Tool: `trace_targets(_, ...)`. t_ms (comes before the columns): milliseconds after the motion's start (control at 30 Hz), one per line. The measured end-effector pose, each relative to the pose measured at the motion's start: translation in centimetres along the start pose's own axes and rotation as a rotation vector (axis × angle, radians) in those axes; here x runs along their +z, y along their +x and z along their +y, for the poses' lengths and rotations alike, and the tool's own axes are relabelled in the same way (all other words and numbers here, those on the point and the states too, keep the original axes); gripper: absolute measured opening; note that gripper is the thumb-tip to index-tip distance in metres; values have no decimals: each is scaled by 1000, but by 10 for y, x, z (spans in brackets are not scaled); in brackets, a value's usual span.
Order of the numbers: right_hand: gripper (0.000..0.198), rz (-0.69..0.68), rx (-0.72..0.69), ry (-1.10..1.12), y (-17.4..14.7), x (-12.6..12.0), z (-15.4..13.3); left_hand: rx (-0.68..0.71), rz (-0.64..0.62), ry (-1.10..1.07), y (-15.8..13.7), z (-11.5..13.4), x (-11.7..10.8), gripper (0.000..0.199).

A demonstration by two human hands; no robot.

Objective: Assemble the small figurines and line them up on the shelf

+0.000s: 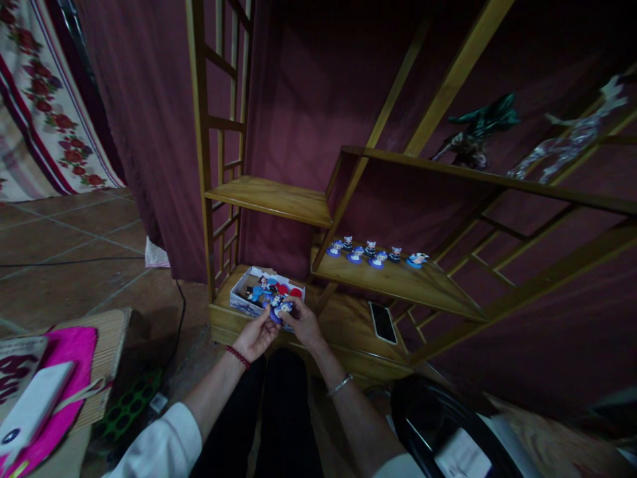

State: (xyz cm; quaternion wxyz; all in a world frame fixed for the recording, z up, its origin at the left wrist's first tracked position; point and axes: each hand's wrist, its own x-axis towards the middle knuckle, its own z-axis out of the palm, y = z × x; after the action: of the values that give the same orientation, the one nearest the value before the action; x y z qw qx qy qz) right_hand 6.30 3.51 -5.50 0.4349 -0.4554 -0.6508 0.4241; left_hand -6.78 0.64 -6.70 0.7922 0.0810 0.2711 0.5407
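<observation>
Both my hands meet over the front edge of an open white box on the low shelf. Between them is a small figurine with a white body and a purple base. My left hand pinches it from the left. From the right, the fingers of my right hand close on the same figurine. More figurines, some with blue, red and black parts, lie in the box behind my fingers. On the raised shelf to the right stand several small figurines in two loose rows, most with purple bases.
A phone lies on the low shelf at right. Wooden posts and a step shelf rise around the box. Two larger sculptures, one green and one clear, stand on the upper shelf. A black stool-like object is by my right arm.
</observation>
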Motion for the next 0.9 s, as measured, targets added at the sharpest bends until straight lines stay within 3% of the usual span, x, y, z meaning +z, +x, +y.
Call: trace_targets(900,31,34,50,39,-2,0,-14,92,-50,35,2,-5,-4,15)
